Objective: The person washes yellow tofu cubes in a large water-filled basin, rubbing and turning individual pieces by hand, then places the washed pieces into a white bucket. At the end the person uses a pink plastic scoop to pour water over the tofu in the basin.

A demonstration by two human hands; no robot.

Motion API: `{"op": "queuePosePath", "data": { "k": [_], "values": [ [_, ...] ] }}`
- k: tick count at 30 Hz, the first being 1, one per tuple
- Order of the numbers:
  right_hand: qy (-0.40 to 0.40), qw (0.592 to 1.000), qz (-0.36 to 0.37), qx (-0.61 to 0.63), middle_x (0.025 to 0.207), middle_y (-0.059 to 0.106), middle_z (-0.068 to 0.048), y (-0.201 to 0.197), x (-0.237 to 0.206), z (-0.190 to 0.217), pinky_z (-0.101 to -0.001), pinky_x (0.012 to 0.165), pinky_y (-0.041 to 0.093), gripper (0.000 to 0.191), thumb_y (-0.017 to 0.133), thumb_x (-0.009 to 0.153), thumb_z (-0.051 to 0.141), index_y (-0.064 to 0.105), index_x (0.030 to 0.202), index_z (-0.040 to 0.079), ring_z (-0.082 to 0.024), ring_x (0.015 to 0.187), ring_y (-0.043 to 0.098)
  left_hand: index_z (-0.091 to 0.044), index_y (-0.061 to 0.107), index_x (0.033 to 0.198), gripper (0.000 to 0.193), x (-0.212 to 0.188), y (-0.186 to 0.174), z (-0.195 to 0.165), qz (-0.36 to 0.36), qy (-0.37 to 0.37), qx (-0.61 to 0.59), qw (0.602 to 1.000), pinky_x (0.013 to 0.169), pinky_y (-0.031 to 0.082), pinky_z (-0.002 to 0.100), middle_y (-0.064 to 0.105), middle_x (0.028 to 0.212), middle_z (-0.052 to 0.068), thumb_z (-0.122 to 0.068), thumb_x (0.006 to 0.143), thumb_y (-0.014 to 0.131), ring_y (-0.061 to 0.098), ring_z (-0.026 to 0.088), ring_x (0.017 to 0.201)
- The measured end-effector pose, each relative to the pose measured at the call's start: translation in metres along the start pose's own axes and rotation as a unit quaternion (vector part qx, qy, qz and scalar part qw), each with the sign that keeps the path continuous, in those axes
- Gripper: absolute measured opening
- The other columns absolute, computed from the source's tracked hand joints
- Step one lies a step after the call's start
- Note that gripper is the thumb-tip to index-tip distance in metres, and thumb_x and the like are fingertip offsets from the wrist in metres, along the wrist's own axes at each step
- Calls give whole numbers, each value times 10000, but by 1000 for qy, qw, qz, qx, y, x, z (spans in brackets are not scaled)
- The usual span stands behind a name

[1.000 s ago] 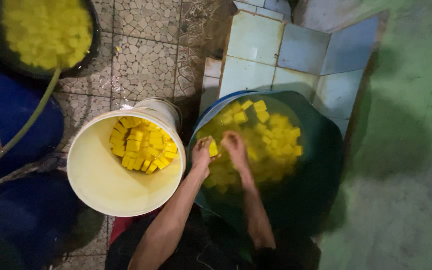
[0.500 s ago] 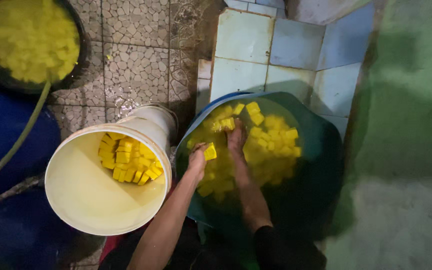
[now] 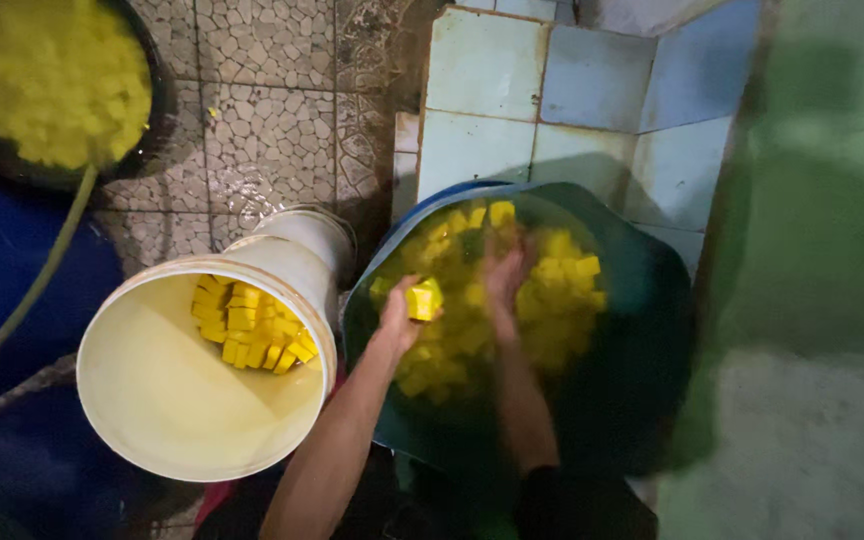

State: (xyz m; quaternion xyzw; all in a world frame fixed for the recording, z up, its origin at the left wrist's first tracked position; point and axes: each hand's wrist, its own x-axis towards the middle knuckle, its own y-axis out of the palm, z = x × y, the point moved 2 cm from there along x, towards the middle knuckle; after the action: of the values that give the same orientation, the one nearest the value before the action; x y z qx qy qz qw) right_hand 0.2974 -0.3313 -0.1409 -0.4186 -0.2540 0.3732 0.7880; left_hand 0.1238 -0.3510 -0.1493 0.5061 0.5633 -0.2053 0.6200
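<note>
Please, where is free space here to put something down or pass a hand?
Free: bucket lower inside, below its stacked cubes; stone floor between bucket and black tub. Crowded: basin, full of cubes, left hand and right hand.

Yellow cubes (image 3: 252,330), cream bucket (image 3: 152,400), dark teal tub (image 3: 642,340).

We see a black tub (image 3: 157,120) of yellow pieces at upper left, a green hose (image 3: 37,280), and pale wall tiles (image 3: 552,90).

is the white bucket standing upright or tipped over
Tipped. The white bucket leans with its mouth facing the camera, and yellow blocks lie stacked against its lower wall.
</note>
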Motion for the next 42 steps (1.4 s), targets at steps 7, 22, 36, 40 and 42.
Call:
{"op": "queuePosePath", "data": {
  "k": [7,22,36,40,42],
  "values": [
    [-45,976,12,-211,1340,567,-275,30,61,-6,-676,998,374,777,786,742,541,612,1268,-3,-450,1240,518,-130,663,1081,363,-7,3,8,43,-41,74,995,548,460,368,691,845,71,-459,988,542,642,227,717],
    [22,979,167,113,1188,699,-163,-2,-11,16,-446,975,534,507,828,889,370,641,1243,59,-338,1107,671,-143,667,1087,372,11,-6,7,34,-32,-4,999,637,561,417,718,875,77,-466,948,544,681,250,721],
    [24,909,249,332,1117,710,-105,-16,-47,14,-315,842,564,435,614,894,66,631,1328,52,-196,979,681,-146,639,1188,286,13,-27,26,-6,41,-2,999,799,588,420,697,1064,78,-302,952,599,704,241,945],
    [-129,904,315,257,1049,700,-110,-33,-62,11,-357,863,532,500,745,884,111,639,1366,30,-222,884,663,-47,667,1154,484,11,-20,20,104,0,-107,989,720,596,408,707,966,126,-478,988,525,706,279,820],
    [94,926,279,238,1050,714,-132,-22,-34,-6,-378,801,558,316,691,1034,267,666,1241,30,-237,928,665,-15,672,1182,523,2,-17,14,207,-9,-144,968,667,587,411,707,940,146,-495,1026,534,699,296,764]
  ]
}}
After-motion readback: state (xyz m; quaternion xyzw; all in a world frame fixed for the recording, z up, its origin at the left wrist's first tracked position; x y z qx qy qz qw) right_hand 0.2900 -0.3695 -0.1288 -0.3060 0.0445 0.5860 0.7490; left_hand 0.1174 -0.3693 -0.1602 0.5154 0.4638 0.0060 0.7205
